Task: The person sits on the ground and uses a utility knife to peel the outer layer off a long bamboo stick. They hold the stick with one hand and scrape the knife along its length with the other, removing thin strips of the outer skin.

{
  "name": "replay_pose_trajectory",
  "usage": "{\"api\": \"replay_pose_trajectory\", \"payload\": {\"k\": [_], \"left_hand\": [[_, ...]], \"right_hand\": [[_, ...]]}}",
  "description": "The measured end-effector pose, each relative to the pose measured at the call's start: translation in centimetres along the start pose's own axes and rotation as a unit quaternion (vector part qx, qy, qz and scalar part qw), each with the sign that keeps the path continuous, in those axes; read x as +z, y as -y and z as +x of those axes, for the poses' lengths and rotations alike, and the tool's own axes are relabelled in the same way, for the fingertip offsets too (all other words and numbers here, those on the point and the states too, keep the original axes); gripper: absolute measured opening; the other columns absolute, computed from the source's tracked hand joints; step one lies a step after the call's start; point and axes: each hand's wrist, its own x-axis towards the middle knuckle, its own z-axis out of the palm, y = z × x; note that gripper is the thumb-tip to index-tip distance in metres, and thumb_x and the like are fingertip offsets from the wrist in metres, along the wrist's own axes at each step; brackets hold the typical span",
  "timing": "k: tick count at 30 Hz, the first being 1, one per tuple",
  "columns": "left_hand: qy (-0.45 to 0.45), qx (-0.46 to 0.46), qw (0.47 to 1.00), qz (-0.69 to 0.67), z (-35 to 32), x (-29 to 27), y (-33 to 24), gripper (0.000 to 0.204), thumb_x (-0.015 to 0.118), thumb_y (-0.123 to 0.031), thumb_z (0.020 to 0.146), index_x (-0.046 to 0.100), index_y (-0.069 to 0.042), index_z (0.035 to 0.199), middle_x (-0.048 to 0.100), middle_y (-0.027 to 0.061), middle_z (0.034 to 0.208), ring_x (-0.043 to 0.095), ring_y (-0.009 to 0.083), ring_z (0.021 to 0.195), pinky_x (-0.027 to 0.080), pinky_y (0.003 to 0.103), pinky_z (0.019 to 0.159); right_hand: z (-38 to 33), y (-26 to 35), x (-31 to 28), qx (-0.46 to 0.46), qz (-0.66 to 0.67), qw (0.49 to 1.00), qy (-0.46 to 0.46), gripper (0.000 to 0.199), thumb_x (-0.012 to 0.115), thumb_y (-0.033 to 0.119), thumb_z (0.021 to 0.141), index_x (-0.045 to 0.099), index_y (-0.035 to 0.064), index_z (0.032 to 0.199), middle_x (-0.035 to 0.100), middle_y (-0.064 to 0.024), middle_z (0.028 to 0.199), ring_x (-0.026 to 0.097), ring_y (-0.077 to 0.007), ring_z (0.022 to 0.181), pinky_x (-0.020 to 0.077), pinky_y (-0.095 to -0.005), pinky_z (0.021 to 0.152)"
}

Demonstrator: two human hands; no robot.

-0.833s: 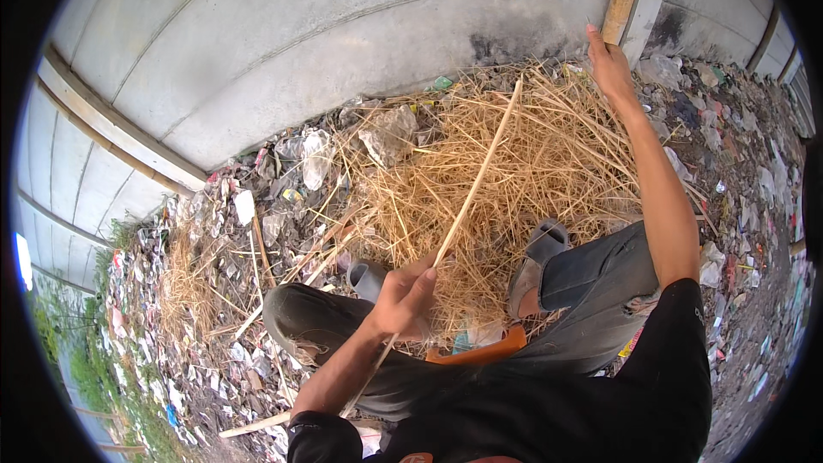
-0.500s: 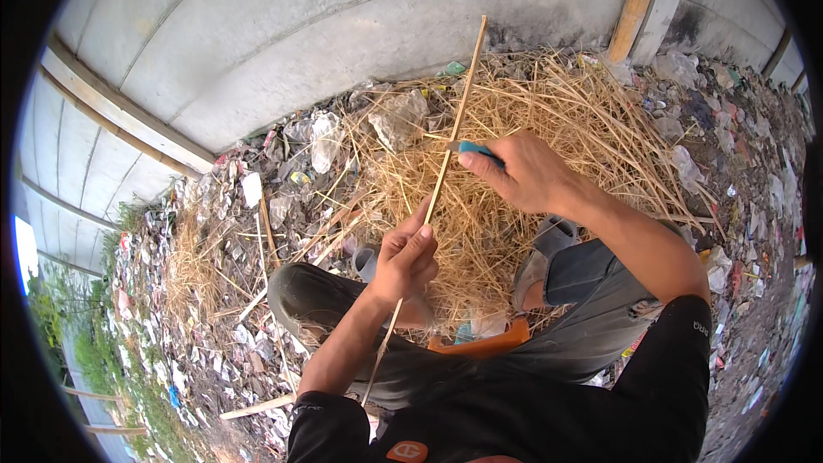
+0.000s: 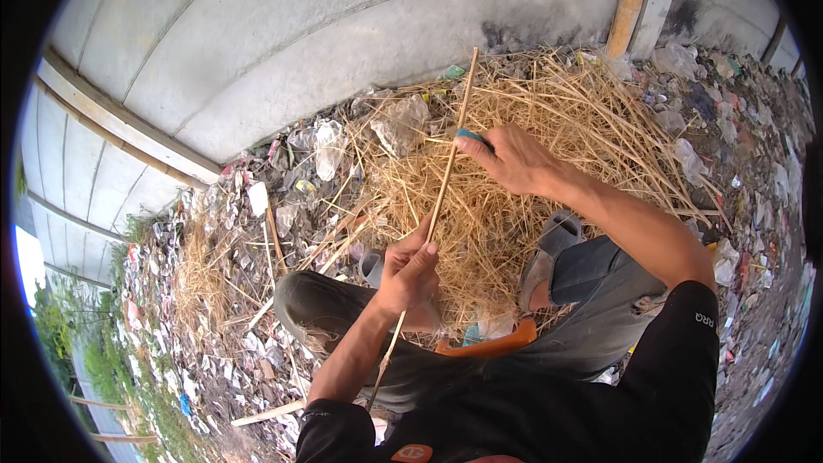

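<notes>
A long thin bamboo strip (image 3: 444, 189) slants from near my lap up toward the wall. My left hand (image 3: 406, 276) is closed around it at about its middle, above my left knee. Farther up, my right hand (image 3: 518, 159) grips a knife with a teal handle (image 3: 471, 138), thumb laid beside the strip. The blade is mostly hidden here, at or against the strip's edge. Below both hands spreads a heap of straw-coloured shavings (image 3: 480, 231) between my sandalled feet.
A grey panel wall (image 3: 360, 43) with a wooden post (image 3: 632, 4) stands ahead. Littered ground (image 3: 249, 334) surrounds me. An orange plastic piece (image 3: 489, 343) lies under my legs. Longer strips rest on the heap's right, and a pale stick (image 3: 267, 412) lies at lower left.
The strip's far tip sits lower in the picture. My right hand with the knife has shifted slightly up and left along the strip. My left hand keeps its hold.
</notes>
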Motion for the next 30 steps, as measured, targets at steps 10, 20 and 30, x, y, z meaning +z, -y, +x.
{"api": "replay_pose_trajectory", "payload": {"k": [10, 20, 30], "left_hand": [[0.004, 0.035, 0.999, 0.011, 0.6, -1.3, 0.1, 0.052, 0.054, -0.007, 0.102, 0.039, -0.002, 0.151, 0.048, -0.0066, 0.067, 0.037, 0.0005, 0.050, 0.027, 0.020, 0.044], [0.035, 0.026, 0.999, 0.016, -1.4, -2.5, 0.8, 0.051, 0.050, -0.007, 0.105, 0.036, -0.004, 0.154, 0.038, -0.0078, 0.055, 0.031, 0.0017, 0.042, 0.025, 0.023, 0.041], [0.030, 0.068, 0.997, 0.006, -0.7, -2.4, 0.4, 0.052, 0.049, -0.011, 0.106, 0.034, -0.010, 0.156, 0.035, -0.0092, 0.063, 0.029, 0.0007, 0.049, 0.024, 0.020, 0.045]], "right_hand": [[-0.1, -1.8, 3.3, -0.063, 0.002, 0.996, -0.061, 0.072, 0.036, 0.070, 0.099, 0.051, 0.0127, 0.057, 0.040, 0.0017, 0.046, 0.034, -0.0116, 0.035, 0.0280, -0.0315, 0.033], [0.5, -13.1, -15.8, 0.194, 0.046, 0.924, -0.325, 0.069, 0.038, 0.067, 0.100, 0.039, 0.0101, 0.062, 0.029, 0.0013, 0.056, 0.030, -0.0144, 0.051, 0.0282, -0.0345, 0.055], [0.4, -3.7, -8.7, 0.030, 0.043, 0.962, -0.268, 0.068, 0.047, 0.074, 0.093, 0.053, 0.0113, 0.069, 0.040, 0.0049, 0.059, 0.044, -0.0104, 0.055, 0.0354, -0.0320, 0.057]]}}
